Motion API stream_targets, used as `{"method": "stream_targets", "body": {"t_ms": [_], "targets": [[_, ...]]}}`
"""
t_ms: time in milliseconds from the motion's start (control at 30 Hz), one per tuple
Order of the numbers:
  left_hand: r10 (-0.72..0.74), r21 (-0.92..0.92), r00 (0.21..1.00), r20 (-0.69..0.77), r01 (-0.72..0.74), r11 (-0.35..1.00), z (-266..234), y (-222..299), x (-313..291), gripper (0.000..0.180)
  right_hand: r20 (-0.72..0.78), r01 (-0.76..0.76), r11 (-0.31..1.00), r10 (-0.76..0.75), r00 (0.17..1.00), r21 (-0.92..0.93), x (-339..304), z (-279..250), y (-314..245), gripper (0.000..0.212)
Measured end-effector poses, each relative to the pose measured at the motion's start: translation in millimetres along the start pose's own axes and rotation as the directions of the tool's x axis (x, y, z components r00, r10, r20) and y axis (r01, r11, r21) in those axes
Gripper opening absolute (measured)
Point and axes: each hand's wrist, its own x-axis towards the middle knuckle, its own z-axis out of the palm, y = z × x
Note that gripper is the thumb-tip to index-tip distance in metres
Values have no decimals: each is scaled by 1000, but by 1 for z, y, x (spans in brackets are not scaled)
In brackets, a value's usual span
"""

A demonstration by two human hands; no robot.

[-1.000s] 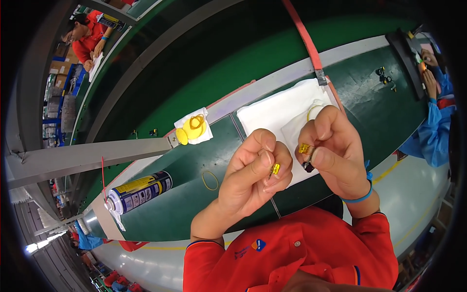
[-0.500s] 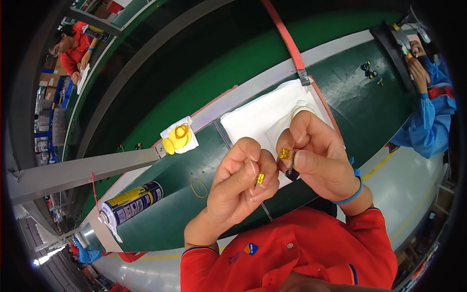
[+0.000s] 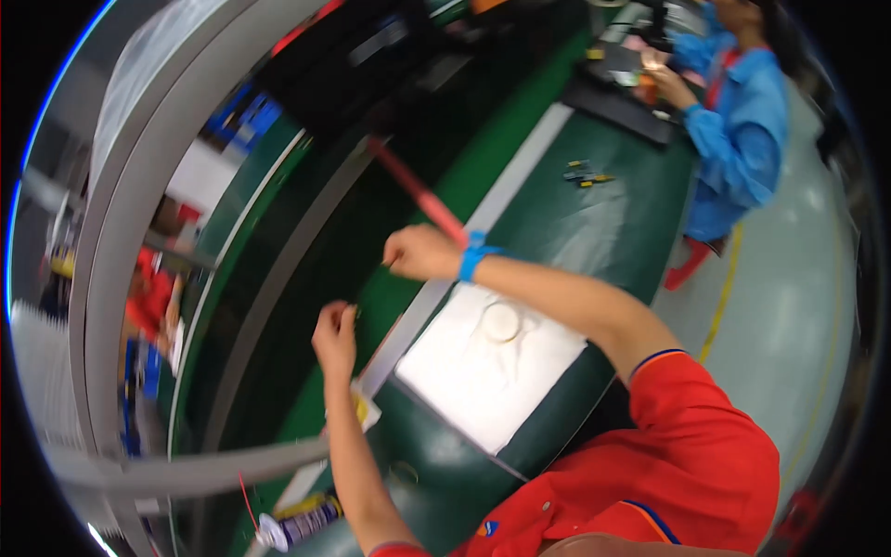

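Observation:
My left hand (image 3: pixel 335 342) reaches out over the green strip beyond the table edge. Its thumb and fingers pinch together, with a tiny speck at the tips, too blurred to name. Farther along the strip, my right hand (image 3: pixel 423 253) is closed, a blue band (image 3: pixel 471 262) round its wrist. Whatever its fingers hold is hidden. Below the right forearm a white sheet (image 3: pixel 473 390) lies on the dark green table (image 3: pixel 422 446), bearing a pale round roll or ring (image 3: pixel 502 322).
A spray can (image 3: pixel 311 522) lies at the near left, beside a grey post (image 3: pixel 232 467). A red bar (image 3: pixel 422 197) slants past my right hand. Small dark and yellow parts (image 3: pixel 588 174) rest farther right, near a co-worker in blue (image 3: pixel 738 153). Another person in red (image 3: pixel 153 297) sits far left.
Both hands have moved apart and away from me, from above the white sheet to over the green strip. The small yellow-wrapped parts they pinched no longer show clearly. My view has turned.

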Motion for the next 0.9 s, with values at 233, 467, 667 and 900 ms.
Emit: {"method": "stream_targets", "body": {"t_ms": [233, 467, 667, 900], "targets": [[338, 391, 929, 152, -370, 843, 4, 85, 5, 20, -279, -65, 970, -3, 960, -236, -113, -138, -3, 14], [511, -333, 802, 309, -412, 848, 180, 230, 50, 27, -604, -550, 733, 240, 760, -401, -178, -222, 95, 28], [525, -74, 691, 497, -569, 819, 274, 271, 24, 39, -426, -319, 856, 132, 895, -406, -210, -205, 80, 14], [385, -104, 626, 678, -437, 894, 219, 265, 14, 12, -482, -381, 899, 437, 759, 214, -266, -217, 37, 36]]}}
